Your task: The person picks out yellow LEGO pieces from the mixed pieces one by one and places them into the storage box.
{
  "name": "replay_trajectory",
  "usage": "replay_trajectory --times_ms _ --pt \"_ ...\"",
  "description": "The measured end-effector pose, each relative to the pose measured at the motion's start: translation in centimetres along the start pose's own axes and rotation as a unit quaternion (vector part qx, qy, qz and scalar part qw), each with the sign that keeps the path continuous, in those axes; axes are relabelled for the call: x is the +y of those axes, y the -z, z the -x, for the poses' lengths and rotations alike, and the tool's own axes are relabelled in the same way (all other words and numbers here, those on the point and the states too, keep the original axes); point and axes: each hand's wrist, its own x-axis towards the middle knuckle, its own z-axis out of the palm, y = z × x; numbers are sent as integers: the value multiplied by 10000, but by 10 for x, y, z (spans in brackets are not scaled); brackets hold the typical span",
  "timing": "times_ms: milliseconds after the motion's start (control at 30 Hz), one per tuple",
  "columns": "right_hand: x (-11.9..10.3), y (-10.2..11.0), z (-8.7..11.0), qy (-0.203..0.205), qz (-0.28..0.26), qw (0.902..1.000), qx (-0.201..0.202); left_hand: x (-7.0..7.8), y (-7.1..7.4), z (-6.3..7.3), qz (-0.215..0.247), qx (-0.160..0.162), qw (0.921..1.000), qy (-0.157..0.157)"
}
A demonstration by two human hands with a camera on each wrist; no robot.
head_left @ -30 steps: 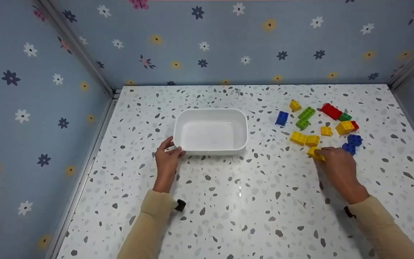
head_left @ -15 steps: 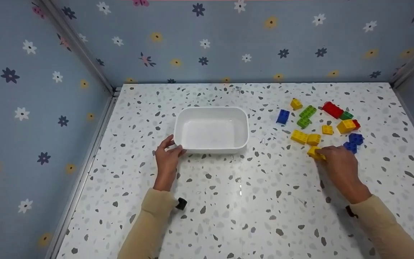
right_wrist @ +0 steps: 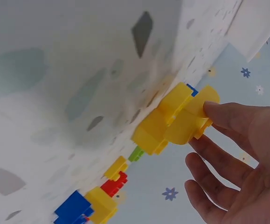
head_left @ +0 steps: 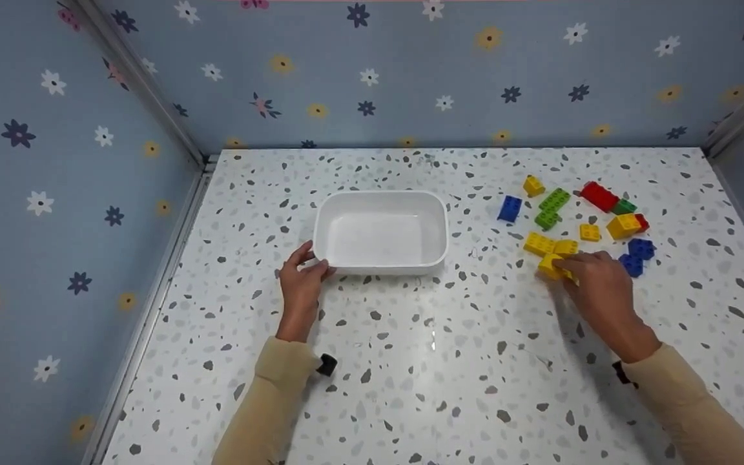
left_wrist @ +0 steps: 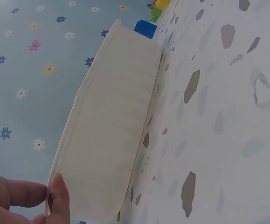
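Note:
A white rectangular tub (head_left: 385,269) stands on the speckled table. At its near left corner my left hand (head_left: 299,292) pinches the rim, thumb on the outer wall in the left wrist view. My right hand (head_left: 604,290) pinches a curved yellow toy brick (head_left: 549,266) between thumb and fingers; in the right wrist view this brick (right_wrist: 190,119) hangs just off the table. Right behind it lie a long yellow brick (head_left: 538,243) and a smaller yellow brick (head_left: 566,247). The tub's inside shows only its bare white floor.
More bricks lie on the right: a blue one (head_left: 509,208), light green ones (head_left: 553,201), red (head_left: 598,196), dark green (head_left: 624,206), yellow (head_left: 589,232) and a blue pair (head_left: 631,263). Flowered panels (head_left: 372,71) wall the table's back and sides.
My right hand has lifted the yellow brick and shifted it slightly left and back. My left hand stays at the tub's corner. The view has tilted a little.

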Motion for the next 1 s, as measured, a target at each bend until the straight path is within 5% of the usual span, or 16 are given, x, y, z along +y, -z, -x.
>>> replay_trajectory --times_ms 1000 --pt "-58 -13 -40 879 -290 9955 189 0 0 0 31 0 10000 -8"
